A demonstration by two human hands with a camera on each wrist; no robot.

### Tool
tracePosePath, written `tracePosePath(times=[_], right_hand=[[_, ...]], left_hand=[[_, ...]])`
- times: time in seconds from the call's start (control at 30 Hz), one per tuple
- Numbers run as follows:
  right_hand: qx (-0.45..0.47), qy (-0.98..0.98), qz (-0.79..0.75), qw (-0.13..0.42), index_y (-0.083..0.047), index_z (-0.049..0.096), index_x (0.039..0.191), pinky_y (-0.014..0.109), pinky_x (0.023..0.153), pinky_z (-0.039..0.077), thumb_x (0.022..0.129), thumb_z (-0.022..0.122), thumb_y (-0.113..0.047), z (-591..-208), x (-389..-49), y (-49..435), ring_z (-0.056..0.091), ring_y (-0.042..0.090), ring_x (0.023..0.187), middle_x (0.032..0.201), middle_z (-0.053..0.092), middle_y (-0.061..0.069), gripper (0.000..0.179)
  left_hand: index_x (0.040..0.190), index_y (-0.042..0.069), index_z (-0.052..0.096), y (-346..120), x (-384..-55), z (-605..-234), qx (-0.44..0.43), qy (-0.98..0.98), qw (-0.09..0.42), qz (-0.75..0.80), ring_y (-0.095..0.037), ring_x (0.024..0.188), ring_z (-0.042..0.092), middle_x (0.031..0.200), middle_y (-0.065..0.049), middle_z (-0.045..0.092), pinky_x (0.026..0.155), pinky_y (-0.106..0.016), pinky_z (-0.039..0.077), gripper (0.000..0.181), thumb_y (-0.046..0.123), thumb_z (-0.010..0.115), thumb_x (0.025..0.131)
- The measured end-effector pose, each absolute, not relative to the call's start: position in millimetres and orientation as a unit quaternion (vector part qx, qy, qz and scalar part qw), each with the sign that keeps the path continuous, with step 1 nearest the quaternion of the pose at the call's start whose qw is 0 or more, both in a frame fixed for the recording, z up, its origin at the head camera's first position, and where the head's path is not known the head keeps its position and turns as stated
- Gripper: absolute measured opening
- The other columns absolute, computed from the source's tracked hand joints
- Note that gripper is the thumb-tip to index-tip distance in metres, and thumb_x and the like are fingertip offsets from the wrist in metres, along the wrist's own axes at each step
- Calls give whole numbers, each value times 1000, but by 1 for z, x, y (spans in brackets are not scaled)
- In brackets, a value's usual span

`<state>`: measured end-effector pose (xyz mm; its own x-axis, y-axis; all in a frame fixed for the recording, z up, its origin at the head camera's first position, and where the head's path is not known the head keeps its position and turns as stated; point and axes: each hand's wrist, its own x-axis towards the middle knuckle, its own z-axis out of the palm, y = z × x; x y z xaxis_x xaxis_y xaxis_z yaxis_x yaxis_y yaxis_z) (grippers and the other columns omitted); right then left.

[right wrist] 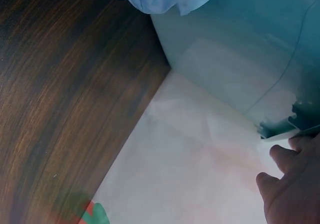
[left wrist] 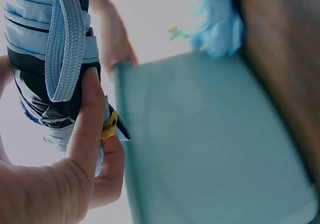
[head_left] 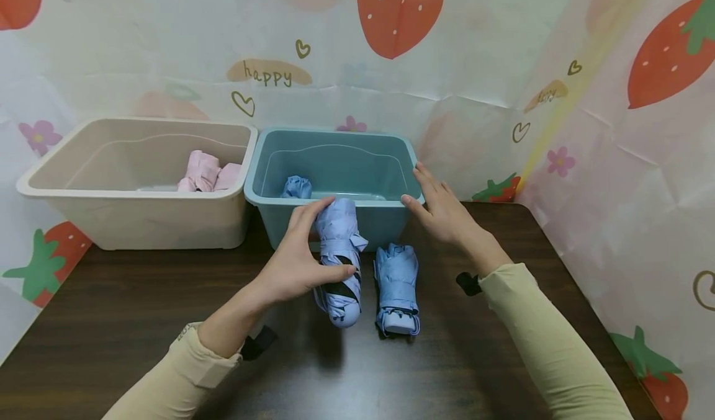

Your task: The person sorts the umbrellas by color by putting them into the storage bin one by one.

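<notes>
My left hand [head_left: 293, 268] grips a periwinkle-blue folded umbrella [head_left: 338, 226] above the table, in front of the teal bin [head_left: 335, 136]. The thumb lies along one side, and the umbrella's far end overlaps the bin's front rim. Up close in the left wrist view, a braided wrist strap [left wrist: 65, 59] hangs by the thumb, near a small yellow tag [left wrist: 109, 125]. My right hand [head_left: 449, 218] has its fingers extended at the bin's right rim. A second blue folded umbrella [head_left: 398, 277] lies on the table between the hands. Inside the teal bin is a blue bundle [head_left: 296, 187], partly hidden.
To the left stands a beige bin [head_left: 167, 221] with pink folded bundles [head_left: 200, 170] inside, right beside the teal one. Both bins sit along the back of the dark wooden table [head_left: 139, 333]. A strawberry-print sheet [head_left: 475, 48] hangs behind and to the right.
</notes>
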<state>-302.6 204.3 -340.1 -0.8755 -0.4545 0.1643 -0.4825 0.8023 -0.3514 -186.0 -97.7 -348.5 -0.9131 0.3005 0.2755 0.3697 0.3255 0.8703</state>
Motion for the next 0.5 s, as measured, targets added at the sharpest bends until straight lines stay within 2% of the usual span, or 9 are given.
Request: tracePosePath(times=[0.07,0.23,0.4,0.5], right_hand=[[247,-948,195,36,-4,12,166,58,126,7,110,33,-56,-340,-303,205,12,33,159,175,4,8,79],[249,-947,199,33,-5,11,167,58,126,7,111,34,-55,-341,-303,205,12,32,160,175,4,8,79],[250,-947,199,34,-6,10,167,58,126,7,110,33,-57,-342,-303,206,12,32,160,175,4,7,79],[250,-947,200,35,-6,11,167,58,126,6,109,32,-60,-343,-304,207,12,32,160,175,3,7,82]], left_hand=[[163,23,28,-103,-189,-335,-204,-817,44,-538,-38,127,46,159,-11,25,96,-53,52,106,23,90,77],[164,23,26,-116,-206,-300,-201,-820,83,-529,-37,128,46,162,-11,22,100,-54,49,106,22,89,79],[165,20,24,-126,-236,-268,-195,-818,108,-530,-39,129,46,160,-14,22,104,-53,48,104,18,87,81],[165,20,24,-131,-259,-254,-179,-827,117,-520,-35,134,41,161,-14,21,109,-52,45,105,20,87,81]])
